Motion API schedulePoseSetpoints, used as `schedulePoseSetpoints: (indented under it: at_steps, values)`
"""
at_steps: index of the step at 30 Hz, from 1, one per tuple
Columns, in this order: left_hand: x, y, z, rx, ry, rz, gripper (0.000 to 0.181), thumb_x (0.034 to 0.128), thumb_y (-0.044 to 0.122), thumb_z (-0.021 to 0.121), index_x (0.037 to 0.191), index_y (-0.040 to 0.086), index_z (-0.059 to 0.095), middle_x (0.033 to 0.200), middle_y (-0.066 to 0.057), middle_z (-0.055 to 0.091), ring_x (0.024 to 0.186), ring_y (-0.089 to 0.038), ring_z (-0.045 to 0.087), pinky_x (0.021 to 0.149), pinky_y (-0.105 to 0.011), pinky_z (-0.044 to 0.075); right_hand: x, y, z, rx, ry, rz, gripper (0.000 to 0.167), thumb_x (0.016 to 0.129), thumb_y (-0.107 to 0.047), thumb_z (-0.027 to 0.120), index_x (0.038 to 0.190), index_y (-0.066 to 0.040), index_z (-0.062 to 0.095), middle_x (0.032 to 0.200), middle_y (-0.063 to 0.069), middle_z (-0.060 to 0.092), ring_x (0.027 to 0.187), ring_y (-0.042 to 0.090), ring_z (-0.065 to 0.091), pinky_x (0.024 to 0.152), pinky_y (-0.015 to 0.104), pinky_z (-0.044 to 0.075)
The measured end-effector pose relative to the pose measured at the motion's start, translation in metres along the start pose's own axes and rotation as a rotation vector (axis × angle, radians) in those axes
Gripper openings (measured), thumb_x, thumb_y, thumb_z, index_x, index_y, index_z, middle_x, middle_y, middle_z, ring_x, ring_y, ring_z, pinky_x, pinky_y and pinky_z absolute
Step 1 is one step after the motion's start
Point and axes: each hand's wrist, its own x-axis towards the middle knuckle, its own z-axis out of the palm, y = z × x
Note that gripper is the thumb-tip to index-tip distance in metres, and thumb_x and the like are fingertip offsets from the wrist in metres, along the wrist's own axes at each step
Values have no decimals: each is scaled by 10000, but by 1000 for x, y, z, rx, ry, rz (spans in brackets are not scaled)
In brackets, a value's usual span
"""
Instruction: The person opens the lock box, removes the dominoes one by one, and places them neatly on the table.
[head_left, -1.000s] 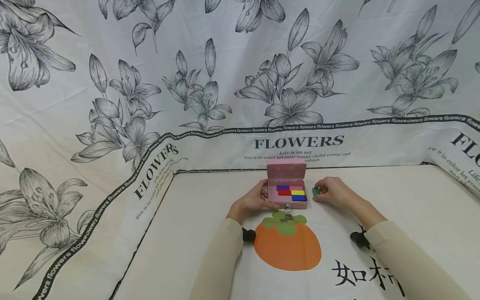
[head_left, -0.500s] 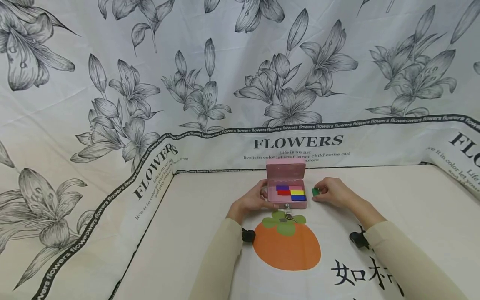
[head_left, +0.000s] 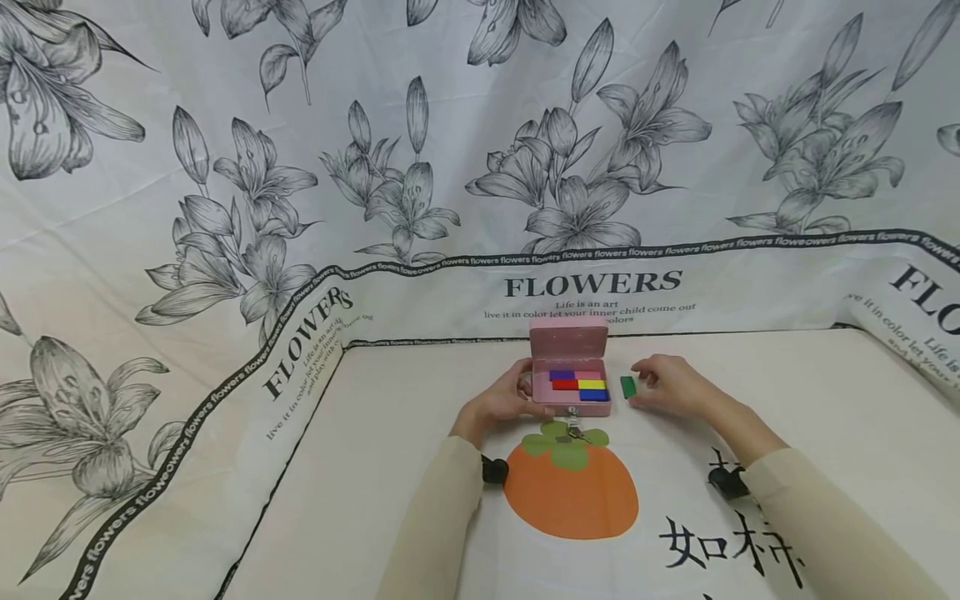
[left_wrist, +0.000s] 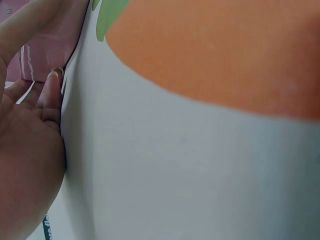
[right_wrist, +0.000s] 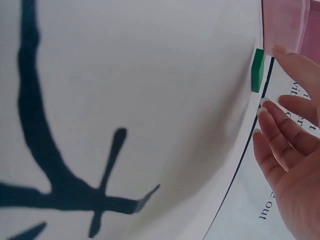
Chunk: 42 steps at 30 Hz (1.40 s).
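Observation:
An open pink box [head_left: 540, 398] holds several flat blocks: purple, red [head_left: 566, 385], yellow [head_left: 592, 385], blue [head_left: 593, 395] and a pinkish one. The left hand [head_left: 498, 400] grips the box's left side, thumb along the front; in the left wrist view the hand [left_wrist: 30, 150] has its fingers against the pink wall. A green block [head_left: 627, 387] lies on the cloth just right of the box. Beside it is the right hand [head_left: 671, 385], fingers parted and slightly bent, holding nothing. The right wrist view shows a gap between the green block [right_wrist: 257, 70] and the right hand [right_wrist: 295, 150].
Keys [head_left: 575, 432] hang from the lock at the box's front. The white cloth bears a printed orange persimmon [head_left: 572, 492] and black characters [head_left: 697, 546]. A flowered curtain [head_left: 420, 300] stands behind the box, whose raised lid [head_left: 568, 340] leans back near it.
The right hand has let go of the green block and drawn slightly right, its fingers spreading. More of the block shows. The left hand keeps its grip on the box.

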Motion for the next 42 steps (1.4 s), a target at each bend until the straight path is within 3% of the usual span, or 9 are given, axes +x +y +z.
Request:
schedulePoseSetpoints:
  at_steps: [8,20,34,42]
  values:
    - [0,-1,-1,12,3,16,974,790,109,892,1578,202,327,1032,-74,552,924,-183,498,779,-294,430,-6,-13,-7,-18,36,-71,522,847,-175,834,1244,105,643,1105,213,689,965,332,621,856,509,522]
    - [0,-1,0,12,8,0,970,787,111,894,1573,211,334,1013,-73,542,910,-180,491,779,-298,421,-2,-39,-4,12,31,-142,452,877,-123,804,1253,73,650,1149,216,682,985,343,625,861,509,532]
    - [1,-3,0,30,17,-13,943,799,120,886,1563,218,342,1028,-65,547,955,-182,496,821,-322,423,19,-64,12,83,-14,-223,472,868,-28,761,1319,26,636,1172,165,696,999,339,624,902,538,526]
    - [1,-4,-1,25,0,3,972,791,146,897,1574,207,325,1020,-61,555,941,-179,502,827,-327,422,32,-66,23,39,-28,-247,341,857,-19,759,1179,63,682,1049,168,714,959,341,652,905,513,536]
